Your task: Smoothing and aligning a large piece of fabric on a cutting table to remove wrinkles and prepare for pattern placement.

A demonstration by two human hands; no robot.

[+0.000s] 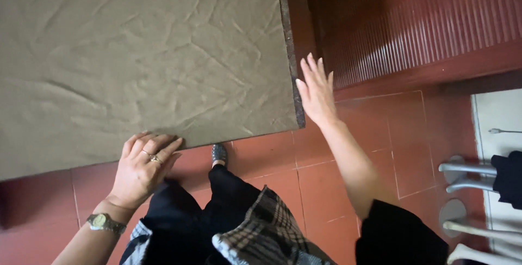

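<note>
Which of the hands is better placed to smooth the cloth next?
Probably the left hand: its fingers already rest on the near edge of the olive cloth. The right hand is open, off the corner.

Olive-drab cloth spread flat over table, creased, reaching near edge

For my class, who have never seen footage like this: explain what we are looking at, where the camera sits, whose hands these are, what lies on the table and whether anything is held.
There is one picture, taken by a camera worn on a person's head and pointing straight down. Both hands belong to that person. The left hand, with a ring and a wristwatch, rests on the near edge of a table covered by a creased olive cloth. The right hand is open, fingers spread, beside the table's right corner; whether it touches the edge is unclear. Neither hand grips anything. Below are red floor tiles, the person's dark trousers and one shoe. Metal chair legs show at the right.
</note>
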